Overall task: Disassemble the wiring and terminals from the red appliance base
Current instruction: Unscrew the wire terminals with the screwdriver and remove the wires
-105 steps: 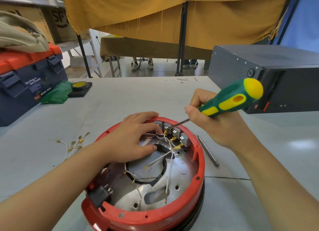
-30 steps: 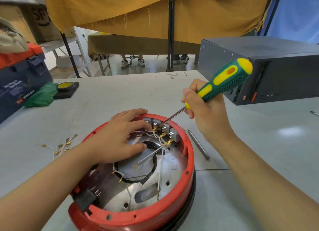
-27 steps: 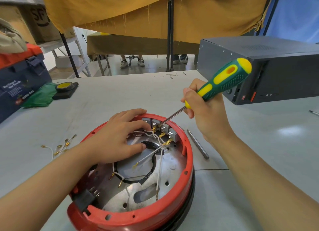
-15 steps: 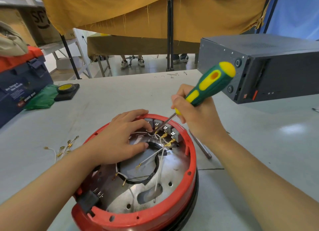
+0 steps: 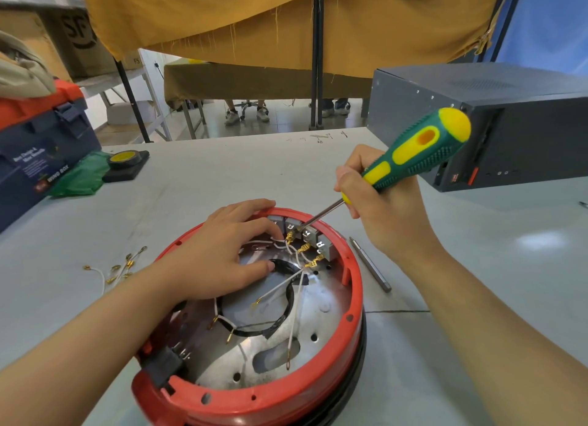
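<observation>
The round red appliance base (image 5: pixel 321 384) lies open-side up on the grey table in front of me. White wires with brass terminals (image 5: pixel 304 249) run to a row of grey terminal blocks (image 5: pixel 313 236) at its far rim. My left hand (image 5: pixel 222 250) rests flat inside the base, fingers spread, fingertips beside the blocks. My right hand (image 5: pixel 381 209) grips a green and yellow screwdriver (image 5: pixel 410 158) whose tip meets the terminal blocks.
Several loose white wires with brass ends (image 5: pixel 117 268) lie left of the base. A metal bit (image 5: pixel 370 268) lies to its right. A dark grey box (image 5: pixel 509 123) stands far right; a blue and red toolbox (image 5: pixel 38 145), green cloth (image 5: pixel 79 177) and tape roll (image 5: pixel 125 158) sit far left.
My right hand drew back to the right and tilted the screwdriver handle outward again, the tip staying at the terminal blocks. My left hand kept its place in the base.
</observation>
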Motion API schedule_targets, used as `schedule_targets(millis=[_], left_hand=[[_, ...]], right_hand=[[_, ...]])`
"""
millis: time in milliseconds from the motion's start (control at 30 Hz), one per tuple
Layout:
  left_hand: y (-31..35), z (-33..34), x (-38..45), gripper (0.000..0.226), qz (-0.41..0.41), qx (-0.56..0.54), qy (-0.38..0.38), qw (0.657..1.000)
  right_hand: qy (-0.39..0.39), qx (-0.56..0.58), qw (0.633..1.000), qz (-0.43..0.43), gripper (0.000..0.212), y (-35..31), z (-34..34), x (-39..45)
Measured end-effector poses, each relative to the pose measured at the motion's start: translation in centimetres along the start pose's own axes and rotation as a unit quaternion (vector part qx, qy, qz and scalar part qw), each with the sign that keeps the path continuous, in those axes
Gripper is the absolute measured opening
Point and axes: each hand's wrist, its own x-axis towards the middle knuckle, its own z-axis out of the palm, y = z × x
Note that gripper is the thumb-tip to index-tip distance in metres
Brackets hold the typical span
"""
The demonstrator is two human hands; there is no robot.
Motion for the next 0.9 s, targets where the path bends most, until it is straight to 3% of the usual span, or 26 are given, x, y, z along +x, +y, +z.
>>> schedule_targets(millis=[900], left_hand=[[-0.2,0.1,0.1,0.032,-0.003,0.001,-0.004,1.000]], right_hand=[[0.032,0.111,0.989,0.088,0.026,1.5,-0.7,0.7]])
